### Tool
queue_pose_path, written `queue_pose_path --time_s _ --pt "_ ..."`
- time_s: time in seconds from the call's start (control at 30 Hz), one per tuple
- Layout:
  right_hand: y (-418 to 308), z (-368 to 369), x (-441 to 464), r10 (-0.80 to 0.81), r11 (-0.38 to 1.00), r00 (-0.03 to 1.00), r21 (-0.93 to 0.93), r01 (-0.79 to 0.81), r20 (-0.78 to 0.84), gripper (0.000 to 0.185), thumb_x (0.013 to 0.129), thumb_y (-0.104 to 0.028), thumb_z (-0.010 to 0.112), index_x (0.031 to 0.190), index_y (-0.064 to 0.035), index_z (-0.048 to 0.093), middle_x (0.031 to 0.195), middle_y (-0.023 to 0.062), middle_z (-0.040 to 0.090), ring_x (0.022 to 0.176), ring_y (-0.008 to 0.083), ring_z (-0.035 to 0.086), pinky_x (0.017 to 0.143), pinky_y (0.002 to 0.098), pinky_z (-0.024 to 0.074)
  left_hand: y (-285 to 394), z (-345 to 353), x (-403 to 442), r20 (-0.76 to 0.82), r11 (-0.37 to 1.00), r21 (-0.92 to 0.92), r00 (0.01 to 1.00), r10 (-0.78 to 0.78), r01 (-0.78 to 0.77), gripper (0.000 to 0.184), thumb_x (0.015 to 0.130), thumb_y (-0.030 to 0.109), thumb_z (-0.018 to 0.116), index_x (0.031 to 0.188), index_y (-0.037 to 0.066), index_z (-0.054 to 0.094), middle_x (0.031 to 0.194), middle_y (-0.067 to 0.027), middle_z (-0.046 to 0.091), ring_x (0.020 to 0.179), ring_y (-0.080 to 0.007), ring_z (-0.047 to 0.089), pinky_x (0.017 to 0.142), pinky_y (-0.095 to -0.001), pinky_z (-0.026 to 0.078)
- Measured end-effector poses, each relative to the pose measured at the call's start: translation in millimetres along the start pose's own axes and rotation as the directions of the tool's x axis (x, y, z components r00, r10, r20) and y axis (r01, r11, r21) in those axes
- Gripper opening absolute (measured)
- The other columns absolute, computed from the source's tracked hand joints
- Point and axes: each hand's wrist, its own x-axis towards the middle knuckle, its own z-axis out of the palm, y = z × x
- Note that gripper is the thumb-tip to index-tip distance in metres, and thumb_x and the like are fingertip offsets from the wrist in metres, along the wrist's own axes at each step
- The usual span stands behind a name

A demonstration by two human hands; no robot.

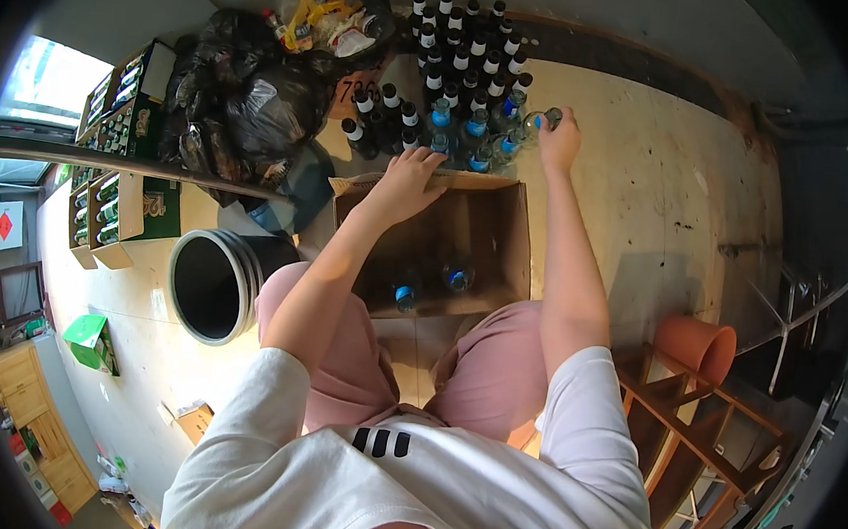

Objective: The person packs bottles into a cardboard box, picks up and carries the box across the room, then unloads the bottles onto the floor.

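Note:
An open cardboard box (507, 233) stands on the floor before my knees, with two clear, blue-marked bottles (457, 278) inside. My right hand (559, 139) is closed around the neck of a clear bottle (535, 125) to the right of the bottle group. My left hand (410, 187) reaches over the box's far edge, its fingertips by a blue-marked bottle (439, 144); whether it grips anything is not clear. Beyond the box, several clear bottles (476, 126) stand in front of many dark bottles (462, 59) with white labels.
Black garbage bags (276, 107) lie at the back left. A dark round bin (208, 286) stands left of my knees, with crates of green bottles (108, 208) beyond. An orange pot (703, 351) and a wooden rack (688, 430) are at the right.

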Motion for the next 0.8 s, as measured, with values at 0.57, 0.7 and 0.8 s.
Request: queue_pose_path --time_s 0.57,0.7,0.8 --pt "29 56 16 -0.019 0.975 0.973 0.212 0.069 -0.23 0.029 0.076 -0.017 0.069 0.098 -0.0024 0.058 0.065 0.0116 0.057 0.058 0.025 0.055 0.058 0.0355 0.0457 6 -10 -6 0.007 1.0 0.015 1.0 -0.02 0.02 0.048 0.079 0.021 0.062 0.121 0.004 0.047 0.114 -0.0128 0.05 0.107 -0.0305 0.045 0.093 -0.0402 0.036" --pt "35 57 27 -0.038 0.989 0.98 0.133 0.065 -0.194 0.028 0.077 -0.018 0.068 0.098 -0.0029 0.058 0.066 0.0118 0.058 0.059 0.0259 0.057 0.058 0.0364 0.0459 8 -15 -9 0.0 1.0 0.019 1.0 -0.021 0.021 0.047 0.079 0.021 0.062 0.121 0.003 0.047 0.115 -0.0126 0.049 0.107 -0.0303 0.045 0.093 -0.0398 0.036" --pt "39 57 43 0.009 0.994 0.999 0.107 -0.003 -0.053 0.031 0.078 -0.016 0.066 0.101 0.0006 0.054 0.078 0.0171 0.06 0.071 0.0325 0.06 0.062 0.0395 0.047 4 -18 -11 0.025 0.999 0.016 0.999 -0.041 0.041 0.047 0.08 0.022 0.062 0.121 0.004 0.047 0.116 -0.0127 0.049 0.108 -0.0302 0.045 0.094 -0.0401 0.036"
